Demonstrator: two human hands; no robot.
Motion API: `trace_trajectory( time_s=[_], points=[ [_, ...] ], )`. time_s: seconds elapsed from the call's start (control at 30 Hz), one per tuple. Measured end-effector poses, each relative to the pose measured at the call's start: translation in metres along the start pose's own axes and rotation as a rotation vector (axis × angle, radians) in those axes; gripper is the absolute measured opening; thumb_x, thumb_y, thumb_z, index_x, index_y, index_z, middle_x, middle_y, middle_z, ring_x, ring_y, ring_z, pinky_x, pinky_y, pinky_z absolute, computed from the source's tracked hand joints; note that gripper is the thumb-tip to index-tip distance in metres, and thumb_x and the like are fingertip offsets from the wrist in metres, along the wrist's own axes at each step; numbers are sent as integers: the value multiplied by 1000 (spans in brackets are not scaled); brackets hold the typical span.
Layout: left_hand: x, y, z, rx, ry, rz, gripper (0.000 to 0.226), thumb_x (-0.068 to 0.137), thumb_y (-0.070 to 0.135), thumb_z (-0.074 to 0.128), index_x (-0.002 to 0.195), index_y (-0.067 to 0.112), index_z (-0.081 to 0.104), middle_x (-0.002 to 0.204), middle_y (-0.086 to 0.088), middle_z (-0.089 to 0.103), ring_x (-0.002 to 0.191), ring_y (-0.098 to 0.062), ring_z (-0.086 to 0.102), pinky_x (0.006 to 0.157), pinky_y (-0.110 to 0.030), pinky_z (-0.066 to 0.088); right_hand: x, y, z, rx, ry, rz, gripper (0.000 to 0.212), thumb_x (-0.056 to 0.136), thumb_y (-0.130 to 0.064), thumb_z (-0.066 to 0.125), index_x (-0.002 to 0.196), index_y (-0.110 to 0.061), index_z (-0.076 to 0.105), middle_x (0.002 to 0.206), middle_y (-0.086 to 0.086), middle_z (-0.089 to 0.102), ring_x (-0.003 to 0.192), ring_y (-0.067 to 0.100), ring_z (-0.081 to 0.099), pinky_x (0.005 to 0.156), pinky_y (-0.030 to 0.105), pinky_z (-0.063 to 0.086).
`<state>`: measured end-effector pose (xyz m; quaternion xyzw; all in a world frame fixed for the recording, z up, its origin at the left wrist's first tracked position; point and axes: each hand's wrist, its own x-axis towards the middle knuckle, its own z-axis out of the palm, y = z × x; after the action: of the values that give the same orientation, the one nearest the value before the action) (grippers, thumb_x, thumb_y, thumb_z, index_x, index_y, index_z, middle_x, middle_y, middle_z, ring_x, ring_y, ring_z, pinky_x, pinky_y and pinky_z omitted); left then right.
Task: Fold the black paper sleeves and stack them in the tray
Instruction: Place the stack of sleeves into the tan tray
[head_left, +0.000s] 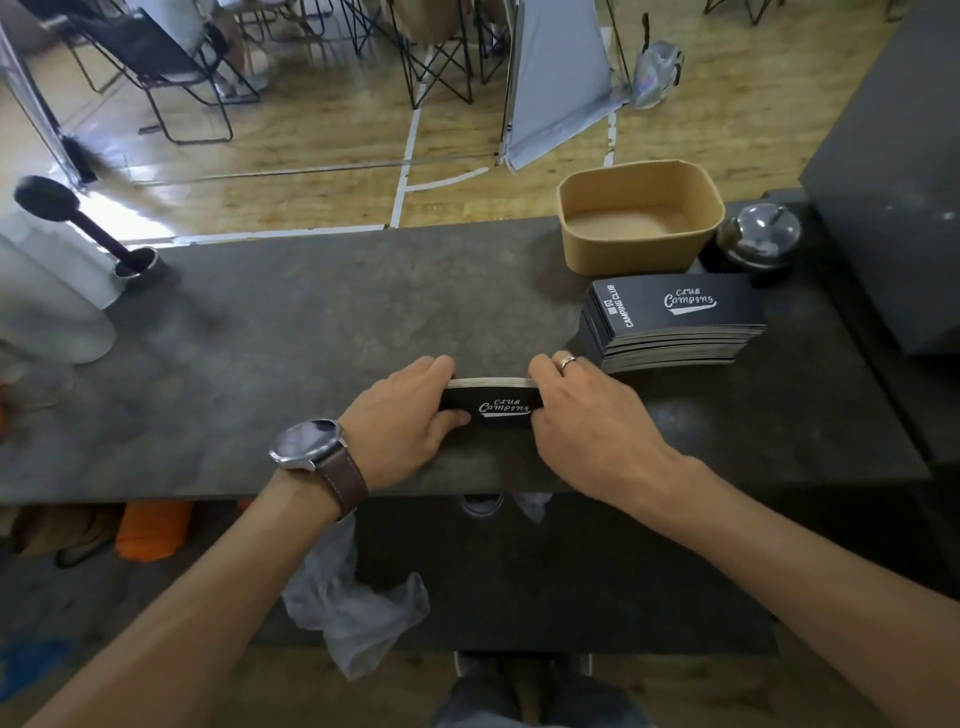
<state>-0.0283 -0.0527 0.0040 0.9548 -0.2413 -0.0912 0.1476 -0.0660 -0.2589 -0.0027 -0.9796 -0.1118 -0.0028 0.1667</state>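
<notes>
Both hands are holding a small bundle of folded sleeves (491, 405) near the front edge of the dark worktop (311, 322). The left hand (410, 421) is gripping the left end of the bundle, with its fingers curled over the top and its thumb on the near side. The right hand (582, 410) is gripping the right end the same way. The two hands are sitting close together, with only the bundle between them. The bundle is standing on its long edge on the worktop, and white words are showing on its black front.

A taller stack of flat sleeves (675, 325) is lying on the worktop to the right, just past the right hand. It is black with white words on top too. Behind that stack, at the far edge of the worktop, a brown paper tray (641, 249) is sitting, and nothing is showing inside it.

A shiny round bell (761, 234) is sitting just to the right of the tray. A black brush in a small cup (91, 234) is standing far to the left. A watch (309, 444) with a brown strap is sitting on the left wrist, and a ring (567, 361) is showing on the right hand.
</notes>
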Motion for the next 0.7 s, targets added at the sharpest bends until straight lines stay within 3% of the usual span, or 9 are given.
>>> trace_trajectory(
  time_s=[0.23, 0.33, 0.4, 0.53, 0.63, 0.7],
  points=[
    [4, 12, -15, -2, -31, 73, 27, 93, 35, 58, 88, 17, 39, 82, 6, 45, 78, -24, 50, 69, -39, 39, -12, 4, -22, 92, 48, -4, 22, 87, -17, 53, 103, -24, 40, 97, -5, 48, 83, 17, 51, 69, 43, 52],
    [17, 30, -36, -23, -47, 143, 27, 92, 35, 60, 86, 18, 40, 80, 7, 47, 73, -17, 48, 67, -35, 38, -28, 17, -53, -16, 112, -132, 62, 79, -27, 66, 133, -22, 36, 112, 2, 50, 88, 17, 55, 74, 36, 52],
    [29, 47, -54, -56, -65, 188, 26, 92, 35, 62, 85, 19, 41, 78, 9, 49, 69, -12, 48, 62, -28, 34, -34, 29, -77, -134, 183, -210, 78, 75, -32, 70, 141, -14, 34, 124, 9, 49, 98, 22, 56, 82, 39, 51],
    [56, 84, -89, -109, -102, 245, 19, 90, 36, 64, 86, 31, 46, 83, 14, 54, 71, -1, 52, 57, -11, 38, -32, 61, -121, -332, 257, -265, 64, 71, -35, 71, 121, -10, 42, 117, 16, 57, 98, 34, 57, 82, 50, 47],
    [76, 106, -96, -192, -111, 228, 25, 89, 37, 67, 100, 23, 49, 89, 10, 60, 76, -5, 59, 58, -13, 43, -23, 87, -143, -421, 169, -227, 48, 72, -42, 66, 108, -17, 48, 109, 9, 63, 100, 32, 57, 85, 46, 43],
    [84, 118, -92, -154, -53, 236, 39, 85, 42, 70, 107, 21, 45, 87, 11, 59, 73, -3, 57, 55, -13, 42, -16, 103, -151, -313, 80, -183, 42, 73, -44, 69, 101, -27, 44, 100, 0, 62, 92, 24, 58, 80, 40, 47]
  ],
)
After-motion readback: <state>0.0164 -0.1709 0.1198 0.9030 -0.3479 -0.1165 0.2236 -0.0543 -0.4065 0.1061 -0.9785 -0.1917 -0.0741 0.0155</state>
